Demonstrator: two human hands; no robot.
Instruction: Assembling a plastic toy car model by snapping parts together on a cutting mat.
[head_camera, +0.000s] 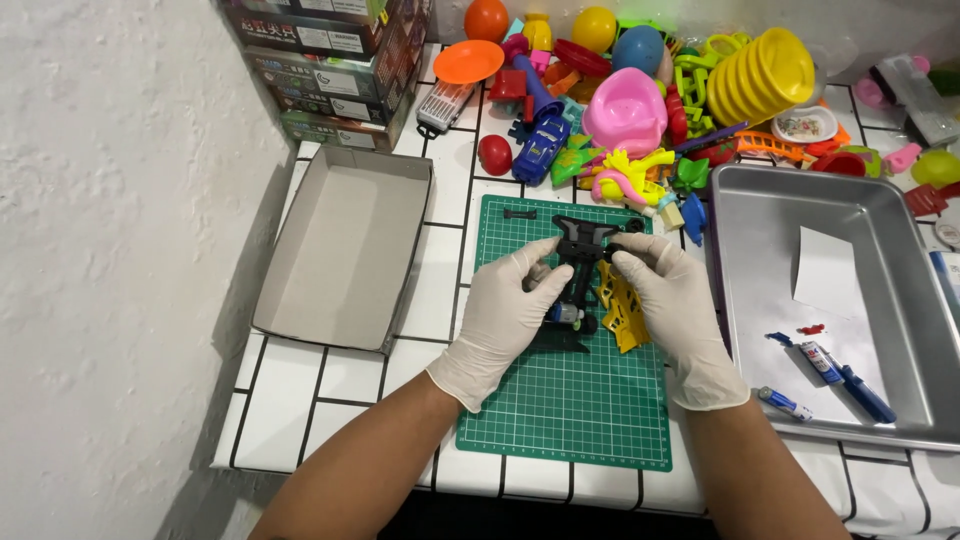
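Both my hands wear white gloves and hold a black plastic toy frame (585, 245) above a green cutting mat (570, 410). My left hand (505, 315) grips its left side, and my right hand (670, 305) grips its right side. Yellow plastic parts (622, 305) lie on the mat under my right hand. A small silver motor-like part (565, 313) sits at the frame's lower end. A small black piece (519, 213) lies near the mat's far left corner.
An open grey cardboard box lid (345, 250) lies to the left. A metal tray (850, 200) to the right holds a white paper, blue batteries and a blue tool. A heap of colourful plastic toys (640, 100) fills the back; stacked boxes (325, 60) stand at the far left.
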